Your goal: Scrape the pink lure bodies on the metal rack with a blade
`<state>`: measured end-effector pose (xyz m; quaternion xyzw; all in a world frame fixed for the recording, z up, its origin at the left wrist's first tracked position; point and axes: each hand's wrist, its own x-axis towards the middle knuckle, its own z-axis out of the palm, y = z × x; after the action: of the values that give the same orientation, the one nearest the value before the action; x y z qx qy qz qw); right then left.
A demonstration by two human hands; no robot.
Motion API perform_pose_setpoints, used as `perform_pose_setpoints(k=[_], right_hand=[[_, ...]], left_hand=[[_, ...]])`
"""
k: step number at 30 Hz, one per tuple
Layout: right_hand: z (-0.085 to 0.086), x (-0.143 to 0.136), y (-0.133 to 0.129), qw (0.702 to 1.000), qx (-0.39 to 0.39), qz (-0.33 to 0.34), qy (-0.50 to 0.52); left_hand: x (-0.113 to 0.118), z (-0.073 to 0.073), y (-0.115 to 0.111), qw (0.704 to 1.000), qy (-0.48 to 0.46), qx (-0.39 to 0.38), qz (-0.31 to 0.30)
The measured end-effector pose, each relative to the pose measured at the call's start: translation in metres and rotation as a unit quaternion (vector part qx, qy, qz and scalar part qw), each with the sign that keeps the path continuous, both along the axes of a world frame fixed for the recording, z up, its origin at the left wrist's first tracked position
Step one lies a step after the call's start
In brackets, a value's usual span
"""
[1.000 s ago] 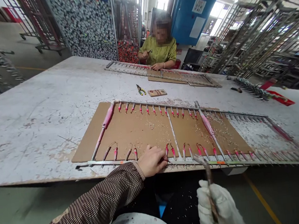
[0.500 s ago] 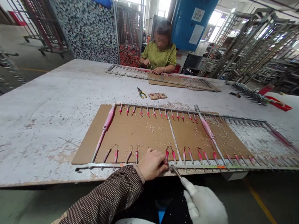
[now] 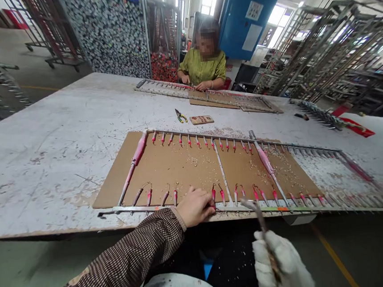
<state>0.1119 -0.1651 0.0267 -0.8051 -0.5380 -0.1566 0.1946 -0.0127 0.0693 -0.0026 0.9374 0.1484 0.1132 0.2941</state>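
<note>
Lifted from beside my left hand (image 3: 195, 207) since half a second ago, the hammer-like tool (image 3: 262, 224) fills my clenched right hand (image 3: 281, 260), lower right. My left rests on the mid-frame rack (image 3: 221, 170), grip unclear. Square taps clear of it seem best.

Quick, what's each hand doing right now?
Left hand: curled at the metal frame; its grip can't be told.
Right hand, gloved: closed around a tool.
</note>
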Motion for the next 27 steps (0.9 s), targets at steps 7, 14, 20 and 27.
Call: perform_pose_setpoints(k=[7, 14, 20, 27], right_hand=[[-0.0010, 0.0027, -0.0012, 0.999, -0.036, 0.033, 0.000], [-0.0038, 0.0016, 0.0063, 0.986, -0.146, 0.077, -0.008], [-0.0045, 0.0032, 0.0009, 1.000, -0.025, 0.004, -0.009], [-0.0019, 0.0038, 0.0050, 1.000, -0.018, 0.011, 0.023]], left_hand=[[-0.0004, -0.0001, -0.0002, 1.000, -0.003, 0.008, -0.003], [0.0001, -0.0004, 0.0000, 1.000, 0.002, 0.000, -0.002], [-0.0003, -0.0009, 0.0004, 1.000, -0.009, -0.002, -0.008], [0.0004, -0.0001, 0.0003, 1.000, -0.010, -0.018, 0.003]])
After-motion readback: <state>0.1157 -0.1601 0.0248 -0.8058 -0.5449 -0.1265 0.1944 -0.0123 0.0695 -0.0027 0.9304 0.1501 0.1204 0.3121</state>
